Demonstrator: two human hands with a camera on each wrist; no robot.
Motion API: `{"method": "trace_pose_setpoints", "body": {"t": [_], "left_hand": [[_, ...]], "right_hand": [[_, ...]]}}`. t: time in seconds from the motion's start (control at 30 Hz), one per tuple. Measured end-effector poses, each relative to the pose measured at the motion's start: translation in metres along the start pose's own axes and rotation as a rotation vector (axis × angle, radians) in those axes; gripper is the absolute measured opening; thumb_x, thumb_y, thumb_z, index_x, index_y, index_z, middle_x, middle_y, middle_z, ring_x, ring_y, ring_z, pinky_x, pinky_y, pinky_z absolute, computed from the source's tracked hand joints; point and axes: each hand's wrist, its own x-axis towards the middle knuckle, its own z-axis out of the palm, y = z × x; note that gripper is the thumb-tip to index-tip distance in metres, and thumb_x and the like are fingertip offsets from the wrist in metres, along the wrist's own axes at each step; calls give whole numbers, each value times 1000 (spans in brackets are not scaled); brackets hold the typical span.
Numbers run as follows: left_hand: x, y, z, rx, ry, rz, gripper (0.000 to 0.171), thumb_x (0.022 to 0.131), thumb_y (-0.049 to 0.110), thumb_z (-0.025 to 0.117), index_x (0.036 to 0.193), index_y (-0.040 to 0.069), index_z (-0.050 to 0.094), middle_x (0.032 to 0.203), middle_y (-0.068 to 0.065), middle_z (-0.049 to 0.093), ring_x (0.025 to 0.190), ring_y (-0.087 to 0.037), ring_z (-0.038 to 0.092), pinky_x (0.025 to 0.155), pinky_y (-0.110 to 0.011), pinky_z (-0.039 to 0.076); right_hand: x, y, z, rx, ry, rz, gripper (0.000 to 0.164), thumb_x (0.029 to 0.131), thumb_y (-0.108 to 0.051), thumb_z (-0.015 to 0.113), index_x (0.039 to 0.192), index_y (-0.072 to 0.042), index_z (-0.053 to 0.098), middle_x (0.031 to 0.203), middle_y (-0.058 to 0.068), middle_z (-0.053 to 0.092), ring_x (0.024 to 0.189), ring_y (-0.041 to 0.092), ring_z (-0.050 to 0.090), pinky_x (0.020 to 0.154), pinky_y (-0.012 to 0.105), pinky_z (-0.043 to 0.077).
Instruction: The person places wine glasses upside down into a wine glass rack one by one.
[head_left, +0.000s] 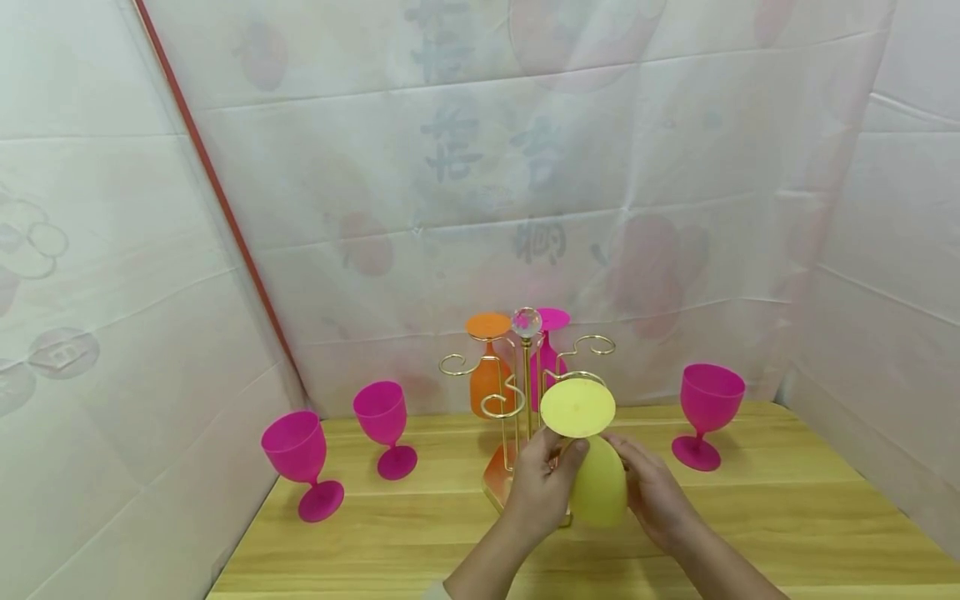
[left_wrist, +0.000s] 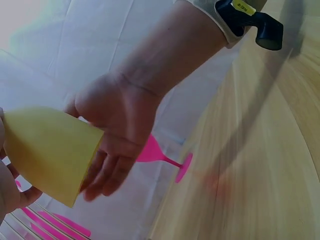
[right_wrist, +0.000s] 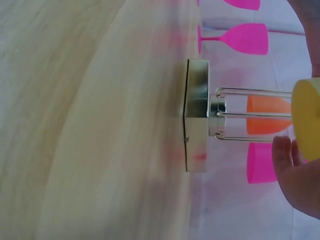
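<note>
A yellow plastic goblet [head_left: 600,492] is upside down in front of the gold rack, its round foot on top. My left hand [head_left: 542,482] pinches it near the stem, thumb in front. On the other side my right hand [head_left: 654,493] holds the upper bowl. Its lower fingers [left_wrist: 117,175] extend past the rim in the left wrist view, while its thumb is partly hidden by the bowl. The wire rack [head_left: 527,383] has curled hooks and a crystal ball on top. An orange goblet [head_left: 489,387] and a pink goblet [head_left: 553,320] hang inverted at its back.
Two pink goblets [head_left: 294,446] [head_left: 380,412] stand upright on the left of the wooden table [head_left: 787,500]. Another pink goblet [head_left: 711,398] stands at the right. Pale printed cloth [head_left: 487,192] encloses the table's back and sides. The rack's angular base [right_wrist: 197,145] rests on the tabletop.
</note>
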Motion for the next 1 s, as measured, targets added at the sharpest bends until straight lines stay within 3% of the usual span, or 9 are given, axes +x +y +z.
{"method": "trace_pose_setpoints", "body": {"t": [0.13, 0.33, 0.57, 0.7, 0.9, 1.0], "left_hand": [[0, 0, 0, -32, -10, -36, 29, 104, 18, 50, 131, 22, 57, 129, 1, 62, 119, -17, 58, 93, -35, 53], [-1, -1, 1, -87, -25, -61, 28, 105, 19, 47, 131, 17, 57, 126, -5, 63, 108, -17, 64, 79, -25, 57], [-2, 0, 3, -118, -27, -102, 27, 105, 22, 46, 128, 14, 59, 123, -9, 63, 101, -14, 67, 76, -24, 56], [-3, 1, 4, -134, -46, -94, 28, 106, 22, 44, 127, 12, 59, 123, -9, 63, 106, -15, 65, 81, -25, 56], [-3, 2, 6, -93, -63, -66, 31, 106, 24, 43, 131, 14, 58, 128, -4, 62, 120, -17, 57, 95, -30, 50], [-4, 2, 8, -94, -59, -68, 31, 106, 24, 44, 131, 16, 59, 127, -4, 62, 118, -16, 58, 91, -29, 52]], "right_hand": [[-1, -9, 0, -63, 62, -71, 30, 107, -33, 39, 122, -15, 57, 116, -5, 63, 108, 14, 64, 92, 33, 53], [-2, -27, 1, -72, 51, -264, 25, 106, -19, 42, 121, -10, 60, 113, -5, 67, 109, 12, 64, 93, 28, 54], [-4, -39, 12, -156, 55, -413, 25, 103, -6, 46, 122, 0, 62, 111, -6, 69, 106, 8, 65, 94, 24, 52], [-6, -42, 20, -248, 72, -471, 29, 100, -2, 51, 127, 7, 59, 115, -7, 70, 109, 7, 64, 93, 20, 51], [-9, -44, 28, -317, 73, -518, 31, 97, 3, 55, 126, 7, 59, 118, -6, 68, 108, 8, 64, 88, 22, 54], [-10, -45, 31, -345, 101, -519, 28, 95, 3, 57, 123, 6, 62, 113, -6, 69, 103, 8, 65, 84, 23, 56]]}}
